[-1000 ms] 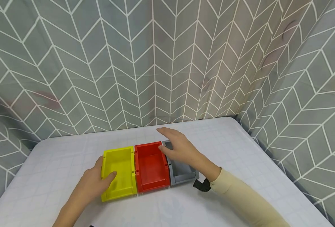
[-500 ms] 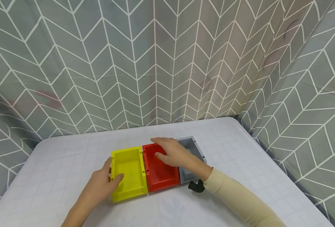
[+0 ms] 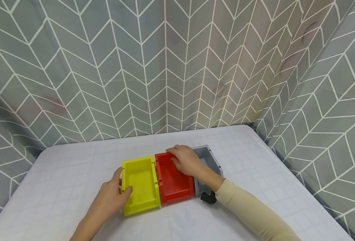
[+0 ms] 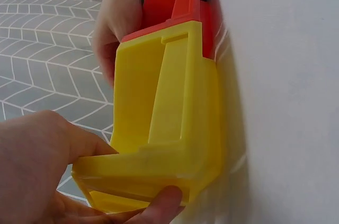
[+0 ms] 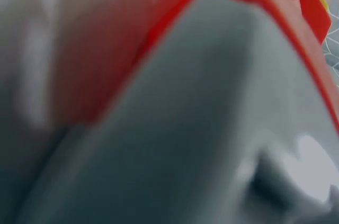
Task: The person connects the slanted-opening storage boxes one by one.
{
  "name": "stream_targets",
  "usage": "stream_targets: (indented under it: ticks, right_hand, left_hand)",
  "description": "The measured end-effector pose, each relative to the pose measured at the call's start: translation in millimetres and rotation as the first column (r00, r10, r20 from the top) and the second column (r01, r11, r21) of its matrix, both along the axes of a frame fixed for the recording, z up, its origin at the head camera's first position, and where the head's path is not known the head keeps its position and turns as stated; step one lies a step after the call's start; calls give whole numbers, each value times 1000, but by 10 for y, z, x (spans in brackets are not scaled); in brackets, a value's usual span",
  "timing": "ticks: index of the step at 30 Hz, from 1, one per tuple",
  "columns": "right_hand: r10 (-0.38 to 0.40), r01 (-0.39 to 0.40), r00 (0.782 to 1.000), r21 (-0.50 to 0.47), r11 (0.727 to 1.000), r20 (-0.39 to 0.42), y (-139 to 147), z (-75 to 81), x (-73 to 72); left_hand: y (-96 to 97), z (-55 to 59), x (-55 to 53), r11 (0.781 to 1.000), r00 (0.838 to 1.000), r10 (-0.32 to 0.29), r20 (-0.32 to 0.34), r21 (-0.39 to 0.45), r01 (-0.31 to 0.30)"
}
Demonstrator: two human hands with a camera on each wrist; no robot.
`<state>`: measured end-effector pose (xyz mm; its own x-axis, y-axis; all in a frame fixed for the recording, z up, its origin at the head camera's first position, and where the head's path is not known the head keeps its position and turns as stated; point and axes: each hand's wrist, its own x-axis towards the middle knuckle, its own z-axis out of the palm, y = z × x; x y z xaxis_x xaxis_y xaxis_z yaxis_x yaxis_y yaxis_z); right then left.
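Three plastic bins stand side by side in a row: a yellow bin (image 3: pixel 141 182), a red bin (image 3: pixel 175 184) and a grey bin (image 3: pixel 205 155). My left hand (image 3: pixel 111 197) grips the outer side wall of the yellow bin, thumb over the rim and fingers around the outside. At the back rim of the red bin, my right hand (image 3: pixel 187 161) holds the wall, fingers behind it and thumb inside. My right forearm crosses over the grey bin and hides part of it. The right wrist view is blurred, with the grey bin (image 5: pixel 175 86) filling most of it.
A white cloth covers the table (image 3: pixel 75 174) under the bins. Behind and at the sides hangs a grey curtain (image 3: pixel 153 67) with white chevron lines. A black strap piece (image 3: pixel 208 197) shows below my right wrist.
The row of bins has shifted to the right, along with my left hand. My right hand has come from above the grey bin to the red bin's back rim and taken hold there.
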<state>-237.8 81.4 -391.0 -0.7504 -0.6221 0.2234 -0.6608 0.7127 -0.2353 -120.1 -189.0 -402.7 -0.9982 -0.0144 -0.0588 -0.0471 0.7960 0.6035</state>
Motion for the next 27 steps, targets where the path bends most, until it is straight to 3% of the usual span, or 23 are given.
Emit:
stream_targets:
  ticks: [7,15,22,27]
  right_hand:
    - [-46,46,999,-14,999,-9,57,9,-68]
    - [-35,34,999,-62,998,-6,162,-22,-125]
    - [2,4,999,-133,991,44,207,-23,-137]
    - [25,-5,993,-178,984,115,250,26,-132]
  left_hand:
    - [-4,-2,-5,1000,1000,10,19,-7,-10]
    - [-21,-32,-7,1000,1000,17,18,0,-17]
    - [-61,-124,-35,990,996,17,92,141,-30]
    - [-77,-187,-56,986,998,9,68,165,-20]
